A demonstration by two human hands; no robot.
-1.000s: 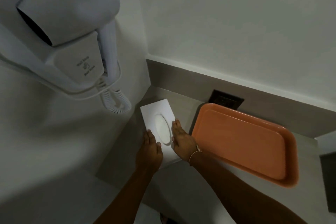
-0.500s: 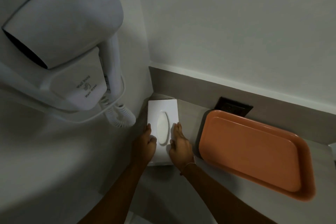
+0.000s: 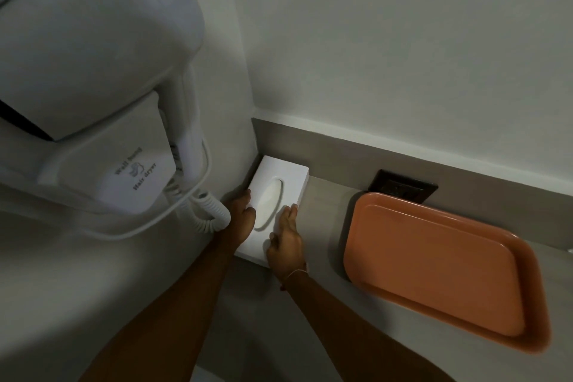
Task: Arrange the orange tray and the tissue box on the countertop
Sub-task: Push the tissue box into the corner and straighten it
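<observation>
White rectangular tissue box [image 3: 290, 178], below white wall-hung hair dryer [image 3: 93, 71]: judged light, rigid, smooth. The left hand [image 3: 242, 222] and right hand [image 3: 285, 242] press its long sides, fingers straight.

Count of items:
- 1 white tissue box [image 3: 290, 178], in the back left corner of the countertop [image 3: 322, 226]
- 1 orange tray [image 3: 434, 263], near the countertop's back edge
- 2 hands at the box: left hand [image 3: 242, 222], right hand [image 3: 286, 246]
- 1 wall-hung hair dryer [image 3: 93, 71]
- 1 coiled cord [image 3: 214, 215]
- 1 dark wall socket [image 3: 403, 188]
- 1 wrist thread [image 3: 296, 272]
</observation>
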